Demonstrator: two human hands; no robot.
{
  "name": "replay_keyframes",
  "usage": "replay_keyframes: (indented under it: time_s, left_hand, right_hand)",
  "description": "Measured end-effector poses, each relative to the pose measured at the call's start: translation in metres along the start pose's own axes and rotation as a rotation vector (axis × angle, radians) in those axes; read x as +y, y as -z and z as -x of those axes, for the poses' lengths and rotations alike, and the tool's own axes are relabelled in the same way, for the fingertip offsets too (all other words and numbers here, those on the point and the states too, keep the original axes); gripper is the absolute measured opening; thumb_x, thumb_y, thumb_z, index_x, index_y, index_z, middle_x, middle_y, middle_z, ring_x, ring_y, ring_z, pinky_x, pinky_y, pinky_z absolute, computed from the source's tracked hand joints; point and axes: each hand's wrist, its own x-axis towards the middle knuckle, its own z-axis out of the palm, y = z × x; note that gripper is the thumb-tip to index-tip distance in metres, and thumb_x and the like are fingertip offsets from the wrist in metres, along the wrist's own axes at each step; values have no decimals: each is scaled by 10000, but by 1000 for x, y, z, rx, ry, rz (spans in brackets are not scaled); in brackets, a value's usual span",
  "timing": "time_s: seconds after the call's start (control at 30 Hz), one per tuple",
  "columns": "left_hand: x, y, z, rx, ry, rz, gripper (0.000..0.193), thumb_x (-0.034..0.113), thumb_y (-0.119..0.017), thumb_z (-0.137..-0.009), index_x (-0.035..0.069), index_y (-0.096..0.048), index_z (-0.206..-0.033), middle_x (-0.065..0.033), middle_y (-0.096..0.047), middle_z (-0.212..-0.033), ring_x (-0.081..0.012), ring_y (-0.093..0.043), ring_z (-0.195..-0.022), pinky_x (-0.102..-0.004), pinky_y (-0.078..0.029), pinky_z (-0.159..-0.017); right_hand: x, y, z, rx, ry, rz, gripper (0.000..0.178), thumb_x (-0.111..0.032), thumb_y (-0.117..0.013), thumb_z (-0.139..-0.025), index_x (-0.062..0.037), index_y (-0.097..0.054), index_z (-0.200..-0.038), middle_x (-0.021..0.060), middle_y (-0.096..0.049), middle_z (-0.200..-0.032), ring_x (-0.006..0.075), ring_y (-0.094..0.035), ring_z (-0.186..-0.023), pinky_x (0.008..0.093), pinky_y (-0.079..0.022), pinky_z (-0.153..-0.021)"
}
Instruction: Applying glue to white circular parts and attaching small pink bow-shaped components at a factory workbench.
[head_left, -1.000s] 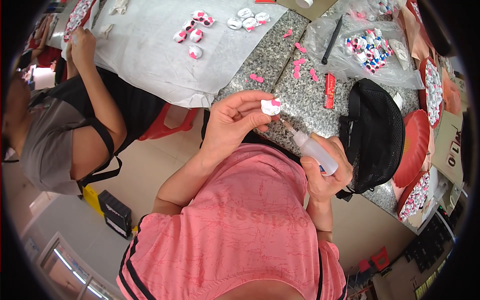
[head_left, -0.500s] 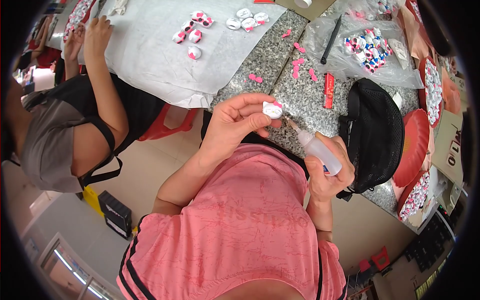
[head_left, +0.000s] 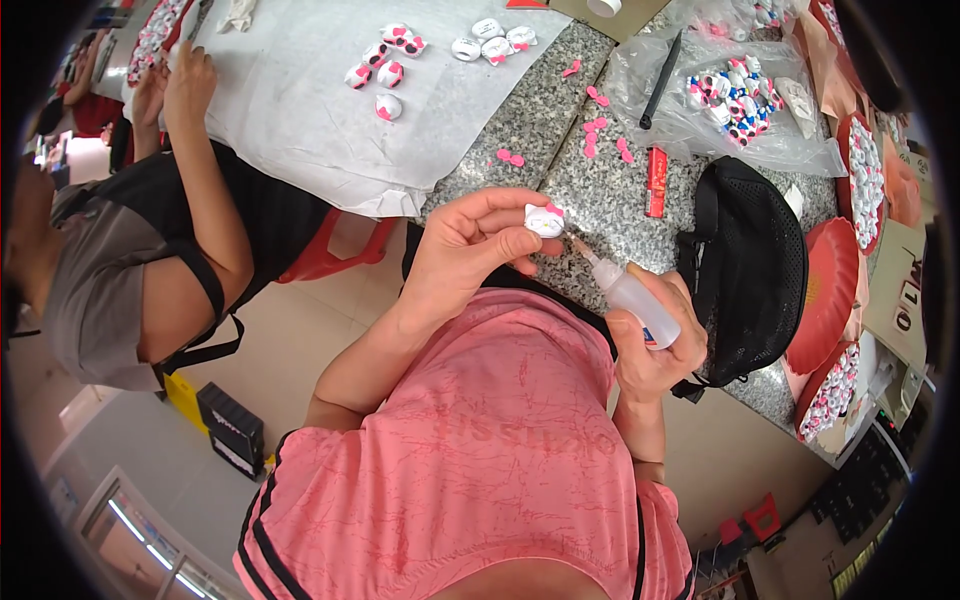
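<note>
Between the thumb and fingers of my left hand [head_left: 465, 245] is a small white cat-head figure [head_left: 542, 222] with a pink bow at its upper right. My right hand [head_left: 655, 350] is wrapped round a translucent squeeze bottle [head_left: 640, 303]. Its narrow tip points up and left, close to the cat head's lower right; whether they touch is too small to tell. Beyond my hands, several loose pink bows [head_left: 511, 157] lie on the speckled stone tabletop [head_left: 535, 110]. White paper [head_left: 300, 120] at the left bears several cat heads [head_left: 389, 107], some with pink bows.
Right of my hands lie a black mesh bag [head_left: 755, 270] and a red tube-like packet [head_left: 657, 182]. Behind them, a black pen-like stick [head_left: 662, 80] rests on a clear plastic bag [head_left: 640, 75] with small figures. Red trays [head_left: 825, 290] line the right edge. A co-worker [head_left: 110, 270] sits at left.
My left hand and the cat head stay almost still. The bottle in my right hand has shifted very slightly left. The co-worker's hands and body have moved a little.
</note>
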Motion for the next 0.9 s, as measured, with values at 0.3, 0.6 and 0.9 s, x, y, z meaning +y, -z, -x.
replay_keyframes:
  time_s: [0.3,0.6,0.9]
  left_hand:
    - [1,-1,0,0,-10,-26,288,38,-584,-828,-13,-534,-1107,-107,-640,-954,-188,-638,-822,-232,-512,-614]
    - [-1,2,-3,-21,-14,-13,303,39,-580,-832,-11,-522,-1125,-123,-628,-989,-190,-635,-838,-242,-522,-637]
    - [-1,4,-3,-38,44,98,309,61,-548,-861,-3,-494,-1158,-158,-602,-1044,-228,-634,-874,-258,-535,-647]
  right_hand:
    - [-2,0,-1,-5,-9,-14,445,-191,-805,-591,37,-634,-933,99,-614,-703,183,-492,-547,264,-393,-495]
    - [0,3,1,-1,-38,-52,429,-175,-798,-597,40,-634,-930,99,-618,-711,186,-498,-548,264,-398,-498]
    - [3,2,1,15,-9,-30,413,-138,-787,-589,46,-632,-925,107,-624,-729,195,-513,-560,270,-406,-505]
